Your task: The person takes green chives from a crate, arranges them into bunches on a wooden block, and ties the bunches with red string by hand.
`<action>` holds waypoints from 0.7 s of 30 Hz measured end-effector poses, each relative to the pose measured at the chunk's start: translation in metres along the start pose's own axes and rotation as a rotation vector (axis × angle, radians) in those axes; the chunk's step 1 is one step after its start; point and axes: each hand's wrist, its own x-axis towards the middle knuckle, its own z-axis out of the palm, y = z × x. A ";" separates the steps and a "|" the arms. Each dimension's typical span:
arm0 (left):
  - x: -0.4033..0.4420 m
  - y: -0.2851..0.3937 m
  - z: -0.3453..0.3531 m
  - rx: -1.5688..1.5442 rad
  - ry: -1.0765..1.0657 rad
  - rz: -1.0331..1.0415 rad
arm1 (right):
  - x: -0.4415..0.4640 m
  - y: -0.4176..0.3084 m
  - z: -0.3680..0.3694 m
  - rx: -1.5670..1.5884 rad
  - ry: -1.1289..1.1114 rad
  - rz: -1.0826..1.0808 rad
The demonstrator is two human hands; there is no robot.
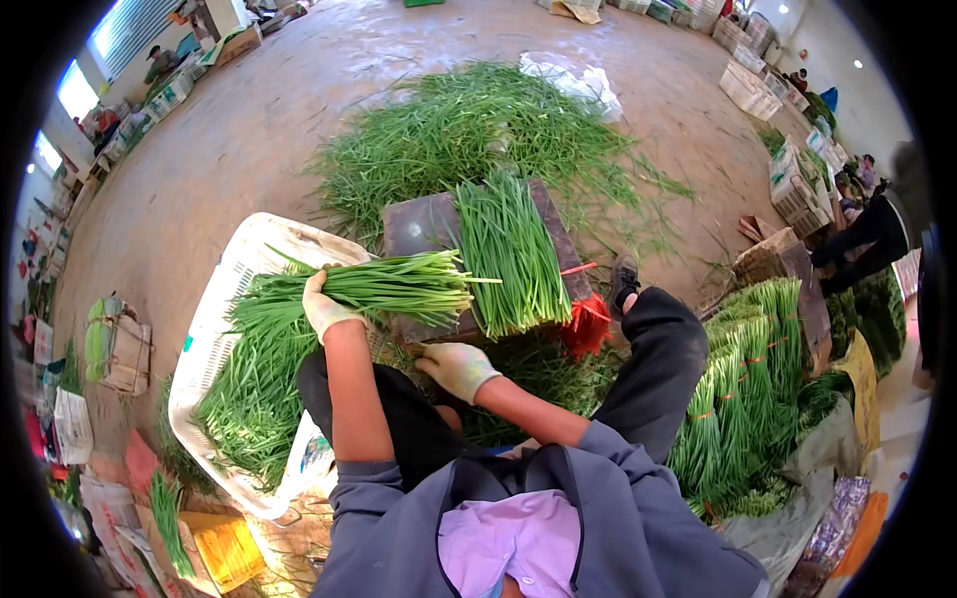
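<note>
My left hand [327, 307], in a pale glove, is closed around a bunch of garlic chives [399, 283], held level with the cut ends pointing right. More loose chives [254, 399] fill the white plastic crate [204, 339] under and beside that hand. My right hand [459, 371], also gloved, is below the bunch, near the front edge of a dark block [419, 224]. Its fingers are drawn together; whatever they hold is too small to make out. On the block lies a neat pile of chives [508, 254], beside a bundle of red ties [586, 325].
A heap of loose green leaves [469, 130] lies on the floor beyond the block, by a white plastic sheet [573, 82]. Tied chive bundles [743, 384] stand to my right. A person's dark-clothed legs [867, 239] are at far right. Crates [797, 184] line the walls.
</note>
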 end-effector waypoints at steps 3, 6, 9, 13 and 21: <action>-0.001 0.002 -0.003 -0.009 -0.015 0.006 | -0.014 0.014 -0.018 0.033 0.187 0.155; -0.001 0.001 -0.002 -0.004 -0.013 -0.019 | -0.008 0.028 -0.016 0.098 0.287 0.178; 0.003 0.001 -0.001 -0.009 -0.044 -0.048 | -0.003 0.023 -0.017 0.221 0.210 0.173; 0.006 -0.002 -0.004 -0.020 -0.050 -0.055 | 0.004 0.004 -0.006 0.459 0.005 0.150; 0.004 0.004 -0.004 -0.058 -0.056 -0.026 | -0.008 0.034 -0.002 0.094 -0.122 0.009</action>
